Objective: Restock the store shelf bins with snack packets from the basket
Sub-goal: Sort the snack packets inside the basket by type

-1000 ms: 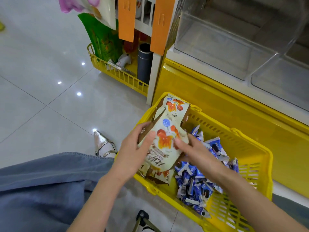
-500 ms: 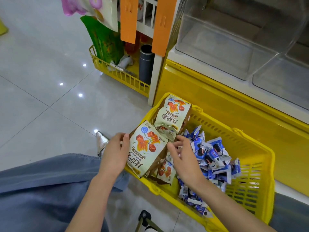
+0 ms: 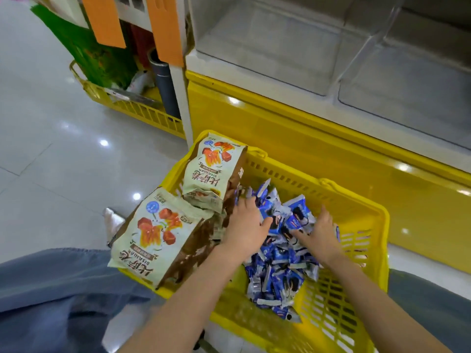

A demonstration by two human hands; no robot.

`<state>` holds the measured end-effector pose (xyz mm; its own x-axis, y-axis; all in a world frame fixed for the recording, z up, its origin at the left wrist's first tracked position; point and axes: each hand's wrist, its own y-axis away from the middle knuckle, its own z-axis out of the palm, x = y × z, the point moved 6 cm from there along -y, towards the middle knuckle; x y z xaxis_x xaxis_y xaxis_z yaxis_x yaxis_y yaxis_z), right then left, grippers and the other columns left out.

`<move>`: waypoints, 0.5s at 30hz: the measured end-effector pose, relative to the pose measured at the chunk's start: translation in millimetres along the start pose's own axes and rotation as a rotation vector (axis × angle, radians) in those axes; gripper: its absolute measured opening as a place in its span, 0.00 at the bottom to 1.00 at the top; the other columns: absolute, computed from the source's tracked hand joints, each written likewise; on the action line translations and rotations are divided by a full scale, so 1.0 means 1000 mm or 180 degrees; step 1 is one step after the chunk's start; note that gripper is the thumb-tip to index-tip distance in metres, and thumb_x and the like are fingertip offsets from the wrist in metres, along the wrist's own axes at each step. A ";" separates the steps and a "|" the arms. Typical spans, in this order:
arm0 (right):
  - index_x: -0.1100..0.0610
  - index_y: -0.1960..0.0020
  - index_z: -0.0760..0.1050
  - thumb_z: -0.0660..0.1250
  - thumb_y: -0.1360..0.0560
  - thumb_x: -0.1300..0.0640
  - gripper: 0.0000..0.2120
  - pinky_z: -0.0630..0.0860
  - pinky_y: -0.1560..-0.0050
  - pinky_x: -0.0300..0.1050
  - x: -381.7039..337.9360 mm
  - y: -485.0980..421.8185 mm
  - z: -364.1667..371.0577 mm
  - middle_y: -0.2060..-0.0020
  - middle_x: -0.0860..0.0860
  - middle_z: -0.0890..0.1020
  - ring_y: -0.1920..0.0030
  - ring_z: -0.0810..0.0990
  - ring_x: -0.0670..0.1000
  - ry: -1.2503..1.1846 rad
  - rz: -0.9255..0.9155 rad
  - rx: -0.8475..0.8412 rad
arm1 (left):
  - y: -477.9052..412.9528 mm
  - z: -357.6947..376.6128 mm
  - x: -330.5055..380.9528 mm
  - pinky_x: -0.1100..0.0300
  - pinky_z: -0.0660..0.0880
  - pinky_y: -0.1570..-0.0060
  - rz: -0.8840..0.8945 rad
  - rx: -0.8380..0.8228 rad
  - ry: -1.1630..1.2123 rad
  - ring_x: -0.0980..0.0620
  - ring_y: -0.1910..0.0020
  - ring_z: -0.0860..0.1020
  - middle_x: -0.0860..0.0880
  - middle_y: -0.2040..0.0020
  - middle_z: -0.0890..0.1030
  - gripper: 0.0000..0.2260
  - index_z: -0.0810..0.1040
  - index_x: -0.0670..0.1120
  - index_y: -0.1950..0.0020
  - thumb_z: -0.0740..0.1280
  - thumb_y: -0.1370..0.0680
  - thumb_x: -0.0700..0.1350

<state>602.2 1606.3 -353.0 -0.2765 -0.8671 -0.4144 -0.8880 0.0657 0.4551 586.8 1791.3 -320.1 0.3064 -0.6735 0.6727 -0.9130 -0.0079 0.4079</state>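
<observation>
A yellow plastic basket [image 3: 356,207] sits on the floor in front of the yellow shelf base. Inside it lies a heap of small blue snack packets [image 3: 277,266]. Two large cream and brown snack bags lean on the basket's left rim: a near cream bag [image 3: 155,233] and a far cream bag [image 3: 214,171]. My left hand [image 3: 246,225] and my right hand [image 3: 318,233] both reach into the top of the blue heap, fingers curled among the packets. Whether either hand grips packets is hidden by the heap.
Clear plastic shelf bins [image 3: 267,42] stand above the yellow base [image 3: 305,138], and they look bare inside. A second yellow rack [image 3: 132,108] with a green bag and a grey cylinder stands at the left. My blue-clad leg [image 3: 58,289] is at the lower left on the tiled floor.
My left hand let go of the near cream bag, which now leans on the basket's rim. Both hands moved right, into the blue packets.
</observation>
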 end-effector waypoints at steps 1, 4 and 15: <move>0.62 0.24 0.40 0.73 0.30 0.49 0.51 0.55 0.27 0.49 0.000 -0.005 0.005 0.24 0.57 0.51 0.25 0.52 0.55 -0.0110 -0.0001 -0.0020 | -0.010 0.013 -0.010 0.53 0.58 0.30 -0.0155 -0.0067 -0.0095 0.45 0.28 0.59 0.43 0.28 0.59 0.31 0.52 0.42 0.25 0.62 0.22 0.51; 0.59 0.24 0.42 0.74 0.32 0.48 0.52 0.60 0.27 0.51 0.005 -0.019 0.019 0.24 0.55 0.53 0.25 0.55 0.55 0.0034 0.0004 -0.0194 | -0.031 0.040 -0.040 0.51 0.60 0.32 -0.0564 -0.0175 0.0035 0.44 0.29 0.60 0.42 0.27 0.59 0.33 0.52 0.41 0.25 0.64 0.23 0.52; 0.53 0.26 0.55 0.72 0.30 0.45 0.40 0.76 0.58 0.45 0.023 -0.013 0.017 0.41 0.54 0.79 0.50 0.80 0.54 -0.0040 0.0061 0.0110 | -0.057 0.058 -0.056 0.51 0.77 0.52 -0.0994 0.0353 0.1647 0.47 0.57 0.79 0.50 0.53 0.76 0.17 0.66 0.46 0.42 0.69 0.25 0.47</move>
<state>601.0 1593.6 -382.0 -0.2980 -0.8592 -0.4158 -0.8946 0.0995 0.4356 606.3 1786.3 -416.8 0.6296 -0.1810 0.7555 -0.7730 -0.2426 0.5861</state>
